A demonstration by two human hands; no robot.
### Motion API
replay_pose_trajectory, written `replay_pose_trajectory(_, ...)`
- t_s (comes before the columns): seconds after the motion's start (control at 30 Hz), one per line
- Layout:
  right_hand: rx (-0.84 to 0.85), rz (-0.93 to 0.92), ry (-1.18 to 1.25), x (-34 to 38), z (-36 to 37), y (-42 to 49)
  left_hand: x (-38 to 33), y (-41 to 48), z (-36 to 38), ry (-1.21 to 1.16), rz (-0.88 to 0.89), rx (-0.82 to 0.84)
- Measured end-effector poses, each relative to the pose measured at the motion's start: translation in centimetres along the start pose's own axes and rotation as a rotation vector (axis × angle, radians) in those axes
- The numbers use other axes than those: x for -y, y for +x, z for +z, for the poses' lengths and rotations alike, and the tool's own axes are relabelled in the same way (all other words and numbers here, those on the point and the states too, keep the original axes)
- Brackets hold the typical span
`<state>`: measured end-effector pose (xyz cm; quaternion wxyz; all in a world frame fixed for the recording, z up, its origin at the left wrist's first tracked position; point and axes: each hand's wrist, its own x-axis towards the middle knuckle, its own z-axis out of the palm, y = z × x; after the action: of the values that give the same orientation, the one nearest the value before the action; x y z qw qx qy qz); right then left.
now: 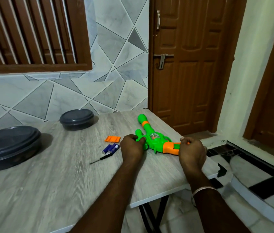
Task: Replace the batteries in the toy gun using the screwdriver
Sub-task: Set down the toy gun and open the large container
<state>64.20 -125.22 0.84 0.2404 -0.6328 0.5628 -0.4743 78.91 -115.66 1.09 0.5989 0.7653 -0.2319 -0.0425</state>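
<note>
Left hand (131, 145), right hand (191, 151) clamp toy gun (153, 138) (grip compartment hidden).

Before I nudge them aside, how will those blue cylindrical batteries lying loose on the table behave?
The blue cylindrical batteries lie on their sides on the smooth grey wood-grain table, so a push would probably send them rolling. They look small and rigid, likely dense for their size. The thin black screwdriver beside them could also roll if bumped.

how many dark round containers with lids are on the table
2. The bigger container sits at the table's left edge, partly cut off by the frame. The smaller container sits farther back, near the tiled wall. Neither touches the other.
</note>
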Motion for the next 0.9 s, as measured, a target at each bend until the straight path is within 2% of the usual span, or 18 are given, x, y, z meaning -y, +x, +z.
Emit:
replay_pose_trajectory(0.17, 0.002, -0.018, 0.056, 0.0, -0.5, -0.1, -0.3, -0.7, -0.1, -0.046, 0.008, -0.032)
replay_pose_trajectory(0.3, -0.097, 0.005, 0.049, 0.7, -1.7, -0.6, -1.2, -1.5, -0.7, -0.187, -0.014, -0.067)
replay_pose_trajectory(0.43, -0.138, -0.074, 0.107, 2.6, -2.1, -2.8, -1.8, -1.3, -2.4, -0.218, 0.047, -0.103)
replay_pose_trajectory(0.57, -0.080, -0.179, 0.298, 6.0, -0.7, -6.1, -2.2, -1.0, -6.8, -0.168, 0.121, -0.146)
replay_pose_trajectory(0.7, 0.066, -0.238, 0.503, 11.2, 2.1, -10.4, -2.5, -0.4, -13.7, -0.122, 0.171, -0.243)
replay_pose_trajectory(0.9, 0.180, -0.276, 0.674, 16.2, 5.3, -16.1, -1.3, -0.5, -20.1, -0.055, 0.155, -0.295)
